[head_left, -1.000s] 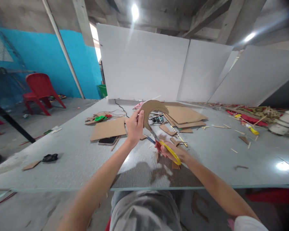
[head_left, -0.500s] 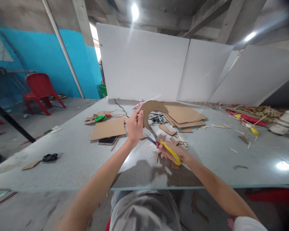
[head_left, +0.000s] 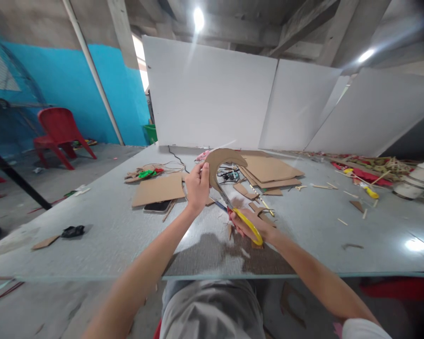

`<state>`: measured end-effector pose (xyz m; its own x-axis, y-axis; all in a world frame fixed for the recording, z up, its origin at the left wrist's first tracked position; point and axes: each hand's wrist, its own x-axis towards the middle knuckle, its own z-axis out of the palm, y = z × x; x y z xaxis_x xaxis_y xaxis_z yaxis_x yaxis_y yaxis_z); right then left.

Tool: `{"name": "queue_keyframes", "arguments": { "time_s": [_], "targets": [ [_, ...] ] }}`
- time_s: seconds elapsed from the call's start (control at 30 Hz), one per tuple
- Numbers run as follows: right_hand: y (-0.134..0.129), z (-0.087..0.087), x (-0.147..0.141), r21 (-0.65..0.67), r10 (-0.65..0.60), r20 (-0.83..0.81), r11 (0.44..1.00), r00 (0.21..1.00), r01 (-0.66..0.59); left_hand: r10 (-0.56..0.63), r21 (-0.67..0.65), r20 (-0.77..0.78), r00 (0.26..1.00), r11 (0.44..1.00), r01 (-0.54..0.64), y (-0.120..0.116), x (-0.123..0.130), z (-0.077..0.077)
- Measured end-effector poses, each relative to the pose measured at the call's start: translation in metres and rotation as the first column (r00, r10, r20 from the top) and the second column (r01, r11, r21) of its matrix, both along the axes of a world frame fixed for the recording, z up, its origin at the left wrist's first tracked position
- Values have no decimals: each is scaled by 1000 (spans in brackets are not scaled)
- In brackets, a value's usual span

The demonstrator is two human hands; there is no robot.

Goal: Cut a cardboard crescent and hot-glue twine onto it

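Note:
A curved, crescent-shaped piece of brown cardboard (head_left: 217, 162) is held up above the table by my left hand (head_left: 198, 187), thumb on its face. My right hand (head_left: 245, 223) is closed on yellow-handled scissors (head_left: 249, 221). The scissor blades point up and to the left, at the lower inner end of the crescent. Behind the cardboard lie dark wires and a small device (head_left: 229, 175), partly hidden.
Flat cardboard sheets (head_left: 272, 168) lie behind on the right, and another sheet (head_left: 159, 189) rests over a phone (head_left: 157, 206) on the left. Scraps and sticks are scattered on the grey table (head_left: 127, 245). A white bucket (head_left: 417, 180) stands far right.
My right hand and the scissors have shifted slightly, with the yellow handle a little further left. My left hand and the cardboard are nearly still.

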<state>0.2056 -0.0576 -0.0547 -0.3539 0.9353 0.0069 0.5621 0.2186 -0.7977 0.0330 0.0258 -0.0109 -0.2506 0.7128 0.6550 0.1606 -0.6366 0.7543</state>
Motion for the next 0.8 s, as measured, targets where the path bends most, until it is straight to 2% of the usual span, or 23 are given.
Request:
{"name": "queue_keyframes", "arguments": {
  "time_s": [0.17, 0.53, 0.8],
  "targets": [
    [1, -3, 1, -20, 53, -17, 998, 998, -54, -20, -24, 16, 1000, 1000, 21, 0, 1, 0],
    [0, 14, 1, 25, 65, -20, 998, 998, -64, -77, -53, -3, 997, 996, 77, -4, 6, -5],
    [-3, 16, -5, 58, 37, 24, 998, 999, -38, -36, -52, 14, 999, 998, 37, -6, 8, -5]
  ]
}}
